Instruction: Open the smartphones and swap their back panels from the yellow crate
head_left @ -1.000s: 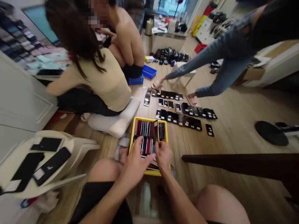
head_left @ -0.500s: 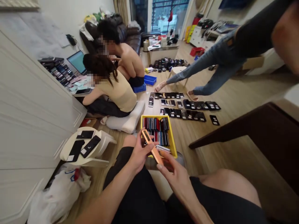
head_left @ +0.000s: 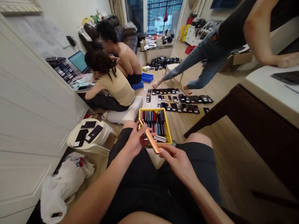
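Copper-orange smartphone [head_left: 149, 140] up edge-on between both hands, right above a yellow plastic crate [head_left: 169, 133] packed with upright phones! Left hand [head_left: 134, 140] has its fingers [head_left: 146, 134] curled against the phone, while the right hand [head_left: 177, 161] pinches the lower end, fingers [head_left: 166, 150] pressed together. Below, on the wooden floor [head_left: 233, 161], rows of black phones [head_left: 182, 107] line up just beyond the crate. A white plastic stool [head_left: 72, 140] carries more at the left, and a co-worker in a beige top [head_left: 119, 88] kneels on a white cushion [head_left: 123, 115]. That phone: slim, metallic-looking, glowing along its edge!
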`<state>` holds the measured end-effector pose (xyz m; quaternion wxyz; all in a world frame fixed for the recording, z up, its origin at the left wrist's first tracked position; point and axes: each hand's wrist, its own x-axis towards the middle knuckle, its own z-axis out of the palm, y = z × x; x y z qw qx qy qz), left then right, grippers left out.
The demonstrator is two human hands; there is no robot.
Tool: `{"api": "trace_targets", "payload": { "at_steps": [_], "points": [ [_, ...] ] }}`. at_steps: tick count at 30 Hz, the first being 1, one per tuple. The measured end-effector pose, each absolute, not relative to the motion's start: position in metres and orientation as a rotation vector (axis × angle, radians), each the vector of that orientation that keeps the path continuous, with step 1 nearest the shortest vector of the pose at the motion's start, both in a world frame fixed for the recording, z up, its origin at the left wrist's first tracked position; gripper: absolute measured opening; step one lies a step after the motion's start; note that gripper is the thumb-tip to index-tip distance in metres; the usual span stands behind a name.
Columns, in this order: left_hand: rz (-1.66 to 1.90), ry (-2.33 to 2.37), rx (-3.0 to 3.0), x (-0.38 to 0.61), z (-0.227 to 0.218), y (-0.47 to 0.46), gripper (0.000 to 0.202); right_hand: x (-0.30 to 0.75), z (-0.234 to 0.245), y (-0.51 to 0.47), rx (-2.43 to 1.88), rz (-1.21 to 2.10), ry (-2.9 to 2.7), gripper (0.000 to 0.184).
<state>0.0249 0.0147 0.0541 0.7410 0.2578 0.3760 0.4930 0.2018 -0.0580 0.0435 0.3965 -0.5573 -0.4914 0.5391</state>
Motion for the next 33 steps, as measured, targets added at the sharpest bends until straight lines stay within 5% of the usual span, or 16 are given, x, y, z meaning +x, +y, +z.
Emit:
{"api": "trace_targets", "payload": {
  "at_steps": [6,21,33],
  "points": [
    [1.086,0.884,0.56,0.021,0.072,0.001,0.07,0.201,0.065,-0.078,-1.257,1.489,-1.241,0.057],
    [1.184,0.884,0.717,0.023,0.09,-0.034,0.07,0.195,0.068,-0.097,-1.221,1.444,-1.309,0.05],
    [1.275,0.844,0.978,0.032,0.097,-0.055,0.081,0.195,0.063,-0.111,-1.329,1.031,-1.693,0.057]
  ]
}}
